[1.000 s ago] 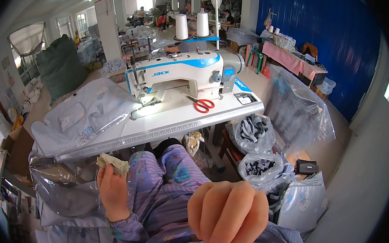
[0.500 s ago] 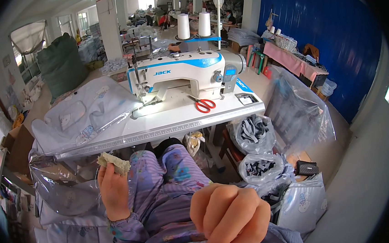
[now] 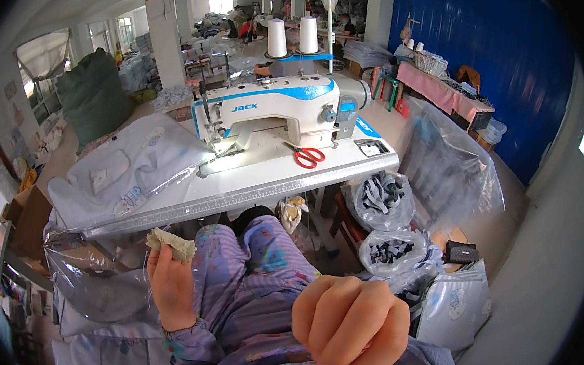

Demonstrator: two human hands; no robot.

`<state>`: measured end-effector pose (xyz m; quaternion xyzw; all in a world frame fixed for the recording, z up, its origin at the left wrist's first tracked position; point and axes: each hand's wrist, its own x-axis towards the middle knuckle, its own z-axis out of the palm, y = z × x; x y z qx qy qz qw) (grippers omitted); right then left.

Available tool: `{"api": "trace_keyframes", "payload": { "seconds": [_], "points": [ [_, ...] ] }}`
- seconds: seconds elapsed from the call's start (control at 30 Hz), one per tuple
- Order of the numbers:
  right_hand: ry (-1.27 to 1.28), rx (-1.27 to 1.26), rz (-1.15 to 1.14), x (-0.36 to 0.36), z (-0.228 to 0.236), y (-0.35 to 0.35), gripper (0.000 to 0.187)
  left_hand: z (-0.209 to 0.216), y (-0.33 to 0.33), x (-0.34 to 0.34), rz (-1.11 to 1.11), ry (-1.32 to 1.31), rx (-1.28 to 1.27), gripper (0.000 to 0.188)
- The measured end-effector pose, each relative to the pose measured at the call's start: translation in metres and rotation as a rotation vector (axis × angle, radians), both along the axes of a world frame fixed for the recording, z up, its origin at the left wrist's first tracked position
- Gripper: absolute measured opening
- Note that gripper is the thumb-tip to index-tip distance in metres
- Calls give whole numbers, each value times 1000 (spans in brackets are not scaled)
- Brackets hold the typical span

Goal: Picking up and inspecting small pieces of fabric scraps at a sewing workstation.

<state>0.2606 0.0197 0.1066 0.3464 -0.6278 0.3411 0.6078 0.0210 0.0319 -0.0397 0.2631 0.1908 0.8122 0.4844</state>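
"At the sewing table, how far along are we?"

"We have the pale, rough-edged piece up in our left hand, so picking it up looks done. It juts out past our fingers on both sides, and setting it down is not yet done. We cannot tell how much more there is to do with it."

"And the sewing machine?"

"We touch nothing there. The red-handled scissors lie near its base, and the pale printed fabric spreads over the left of the tabletop, with neither of our 2 hands on it."

"How do our hands stand?"

"Well apart from each other. Our left fingers close on the lower part of that 1 piece, holding it upright just beside our left knee, near the front edge of the sewing table. Our right hand is close to our view, its fingers curled inward in a loose fist. We cannot tell whether it grips anything, since its fingertips are mostly hidden."
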Motion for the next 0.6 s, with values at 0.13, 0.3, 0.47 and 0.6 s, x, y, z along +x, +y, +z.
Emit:
{"api": "trace_keyframes", "payload": {
  "seconds": [0.13, 0.3, 0.47, 0.6],
  "points": [
    [3, -1, 3, -1, -2, 0, 4, 1, -2, 1, 1, 14, 19, 28],
    [27, 22, 38, -4, -1, 1, 4, 3, -3, 3, 21, 12, -5, 28],
    [21, 21, 55, -3, -1, 2, 4, 0, -1, -1, 7, 8, -1, 27],
    [14, 12, 70, -2, -2, 1, 3, 0, -1, -1, 3, 18, 2, 27]
  ]
}}
